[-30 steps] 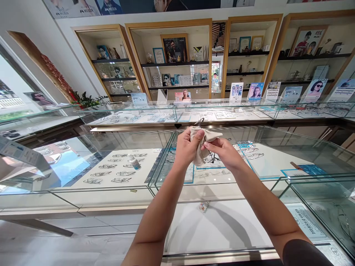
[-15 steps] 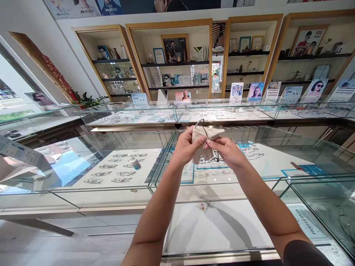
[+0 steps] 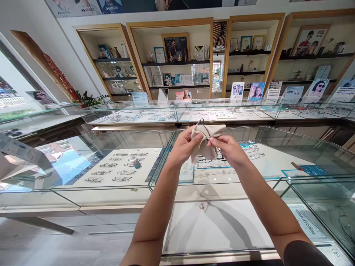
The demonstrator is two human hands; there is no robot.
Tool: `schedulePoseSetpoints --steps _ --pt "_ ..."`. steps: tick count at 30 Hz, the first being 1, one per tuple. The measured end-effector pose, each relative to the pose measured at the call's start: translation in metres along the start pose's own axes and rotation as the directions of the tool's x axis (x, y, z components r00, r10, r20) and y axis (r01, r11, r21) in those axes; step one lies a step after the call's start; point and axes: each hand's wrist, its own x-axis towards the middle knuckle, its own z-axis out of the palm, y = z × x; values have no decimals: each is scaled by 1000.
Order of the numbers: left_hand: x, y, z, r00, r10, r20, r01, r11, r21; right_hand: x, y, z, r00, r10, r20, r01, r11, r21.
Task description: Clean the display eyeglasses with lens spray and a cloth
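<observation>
Beige cloth (image 3: 205,150): bunched in the air between the two hands above the bench, one corner out toward 2 o'clock, the loose part drooping to 6; it is the centre of every clock direction below.
Dark glasses frame (image 3: 201,121): lies against the cloth, its curved tip poking out at about 12 o'clock; the lenses cannot be made out.
Line of the frame: the thin dark stretch that shows runs from 11 o'clock down toward 5, slanting over the cloth's face.
Left hand (image 3: 184,146): at 9 o'clock, thumb laid flat on the near side of the cloth and the other fingers behind, pressing the fabric between them; the curved tip is nearer this hand.
Right hand (image 3: 229,147): at 3 o'clock, thumb and forefinger pinching the lower end of the dark line; whether some cloth is nipped too, I cannot tell.
Key relation: the slanting line sits between both thumbs, its lower end right at the right fingers.
White bottle (image 3: 135,161): between 8 and 9 o'clock, well apart from both hands, over rows of displayed spectacles (image 3: 122,179).
Small packet (image 3: 203,207): at 6 o'clock, on the near part of the glass-topped bench (image 3: 194,232).
</observation>
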Motion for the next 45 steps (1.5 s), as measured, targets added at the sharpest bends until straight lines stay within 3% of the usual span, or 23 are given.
schedulePoseSetpoints --steps 3,8,11,14,20,23,28,32,38,41,45 --pt "0 0 5 1000 25 -9 -24 1000 7 0 1 2 1000 6 17 -7 1000 21" --pt "1 -12 19 975 71 -208 -60 996 60 0 7 13 998 -9 64 8 1000 26" --pt "2 -16 20 963 57 -265 -44 998 52 1 9 16 997 -9 72 8 1000 16" --pt "3 -16 12 976 33 -215 -27 999 32 1 8 13 999 -25 47 25 1000 7" --pt "0 -3 -2 1000 -26 5 26 1000 5 0 2 4 1000 -25 18 25 1000 18" --pt "-1 -2 6 999 16 -34 -15 1000 13 0 3 8 1000 -15 27 15 1000 28" --pt "0 -10 22 970 79 -228 -73 997 37 -2 7 18 998 -11 66 9 999 34" --pt "4 -13 15 968 -7 -252 0 1000 -29 0 10 17 999 -19 29 18 999 26" --pt "12 -13 0 942 -97 -322 42 984 -174 9 10 1 983 -113 -142 113 994 -7" --pt "12 -14 -1 944 -126 -305 86 986 -142 12 9 -5 961 -157 -226 164 986 12" --pt "7 -15 3 971 -176 -164 177 984 -10 14 11 -8 948 -180 -264 187 982 3"
